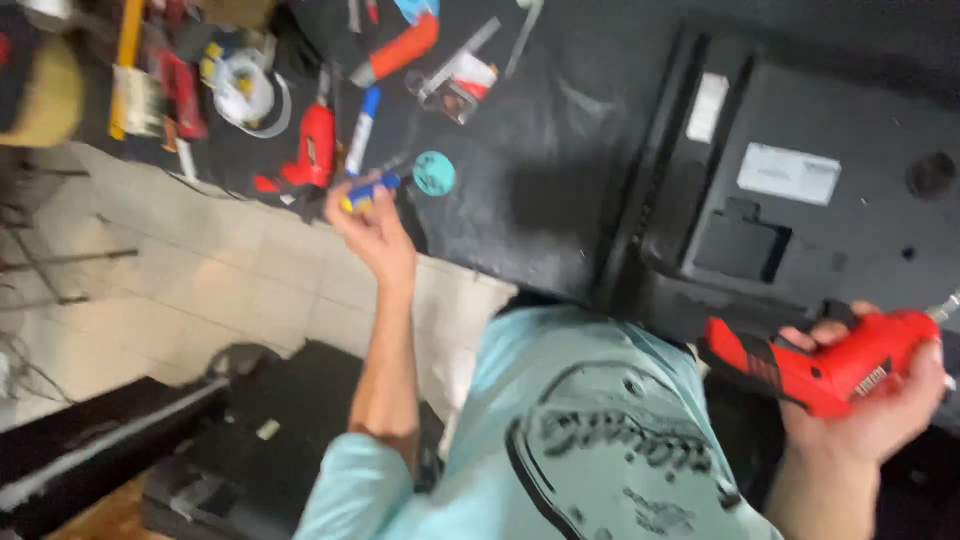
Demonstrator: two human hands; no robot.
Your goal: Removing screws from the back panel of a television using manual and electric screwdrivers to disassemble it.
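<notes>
My left hand (372,228) is stretched out over the table's near edge, fingers closed on a small blue and yellow screwdriver (366,190). A round teal disc (434,172) lies just right of it. My right hand (880,395) grips a red cordless screwdriver (830,365) by its handle, bit end pointing up and right, beside the lower edge of a black television back panel (800,230) lying face down on the dark table (540,140).
A clutter of tools covers the table's far left: a red tool (312,148), a blue and white marker (362,128), an orange-handled tool (400,50), a roll of white tape (243,90). Pale floor tiles (200,290) and black equipment (120,440) lie below left.
</notes>
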